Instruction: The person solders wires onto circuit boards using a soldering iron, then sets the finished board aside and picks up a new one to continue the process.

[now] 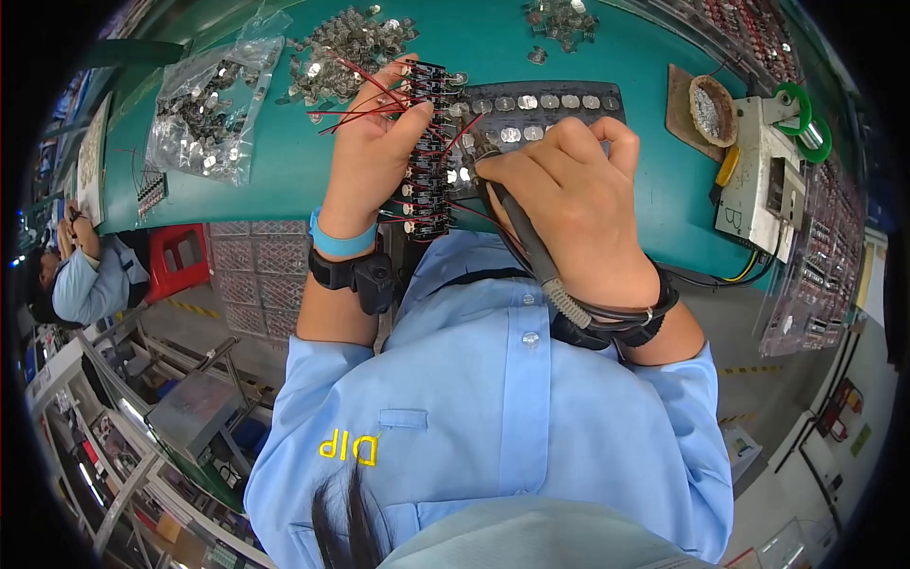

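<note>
**Soldering red leads along a strip of small black parts**

Green bench (569, 57) fills the upper view, strewn with heaps of small silver parts (346, 43) and a clear bag of the same (204, 104). The left hand (370, 152) is closed around a strip of small black components (427, 142) with red wires (351, 109) fanning off to the left, pinning it upright against a dark tray of silver discs (550, 104). The right hand (569, 204) grips a soldering iron (517, 223) like a pen, its tip just beside the strip's right edge, roughly midway down.

To do this well, I judge the strip should stay pressed flat and steady, the iron touching one joint briefly, clear of the wire insulation and the left fingers. A soldering station (758, 175) sits well apart at right.
</note>
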Available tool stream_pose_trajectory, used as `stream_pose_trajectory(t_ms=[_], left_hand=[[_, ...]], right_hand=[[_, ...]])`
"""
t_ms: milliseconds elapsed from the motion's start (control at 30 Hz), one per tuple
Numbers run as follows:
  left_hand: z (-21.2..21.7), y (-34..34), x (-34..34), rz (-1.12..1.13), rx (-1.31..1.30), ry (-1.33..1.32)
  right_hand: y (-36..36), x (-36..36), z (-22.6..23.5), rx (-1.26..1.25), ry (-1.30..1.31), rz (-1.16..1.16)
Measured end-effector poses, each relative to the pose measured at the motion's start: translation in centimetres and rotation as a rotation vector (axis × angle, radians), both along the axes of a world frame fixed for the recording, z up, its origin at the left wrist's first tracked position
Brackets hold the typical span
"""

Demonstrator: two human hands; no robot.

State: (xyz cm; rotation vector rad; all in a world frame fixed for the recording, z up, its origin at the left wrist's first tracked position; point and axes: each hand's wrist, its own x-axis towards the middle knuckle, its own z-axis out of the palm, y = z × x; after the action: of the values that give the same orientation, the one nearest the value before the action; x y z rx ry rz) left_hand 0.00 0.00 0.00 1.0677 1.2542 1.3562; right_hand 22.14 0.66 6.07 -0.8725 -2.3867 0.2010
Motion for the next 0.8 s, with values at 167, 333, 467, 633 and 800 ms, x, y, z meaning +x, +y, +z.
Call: stream_pose_trajectory(t_ms=[167,333,467,633,800], left_hand=[[-0.1,0.0,0.0,0.005,-0.002,-0.010],[0.0,0.1,0.3,0.011,0.012,-0.015],[-0.2,0.1,0.3,0.011,0.005,-0.057],[-0.3,0.0,-0.1,0.024,-0.008,0.034],[-0.1,0.0,0.2,0.022,-0.004,-0.035]], right_hand=[[0.1,0.0,-0.2,-0.017,0.067,-0.018],[0.1,0.7,0.3,-0.021,0.141,-0.005],[0.1,2.2,0.6,-0.024,0.132,-0.037],[-0.1,5.2,1.5,-0.059,0.100,-0.187],[-0.1,8.8,0.8,-0.022,0.082,-0.435]])
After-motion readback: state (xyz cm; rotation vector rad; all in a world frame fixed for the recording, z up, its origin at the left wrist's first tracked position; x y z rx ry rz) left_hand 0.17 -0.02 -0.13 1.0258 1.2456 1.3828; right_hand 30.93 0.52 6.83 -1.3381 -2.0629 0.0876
